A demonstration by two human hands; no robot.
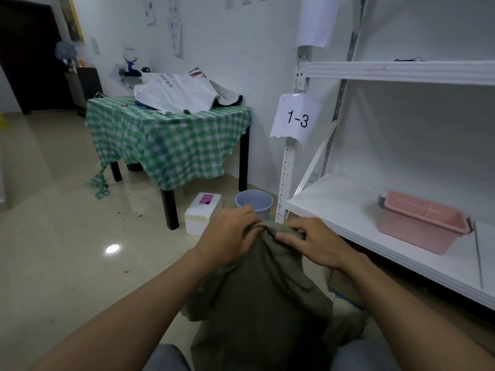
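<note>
An olive-green garment (265, 298) hangs in front of me, draping down towards my knees. My left hand (227, 236) grips its bunched top edge from the left. My right hand (308, 242) pinches the same edge from the right, thumb pressed along the fold. Both hands sit close together, just left of the white shelf's front corner.
A white metal shelf unit (334, 207) stands at the right with a pink plastic bin (420, 223) on its lower board and a "1-3" label (297, 119) on its post. A green-checked table (166, 135) holding white bags, a foam box (202, 212) and a blue bucket (254, 200) lie ahead.
</note>
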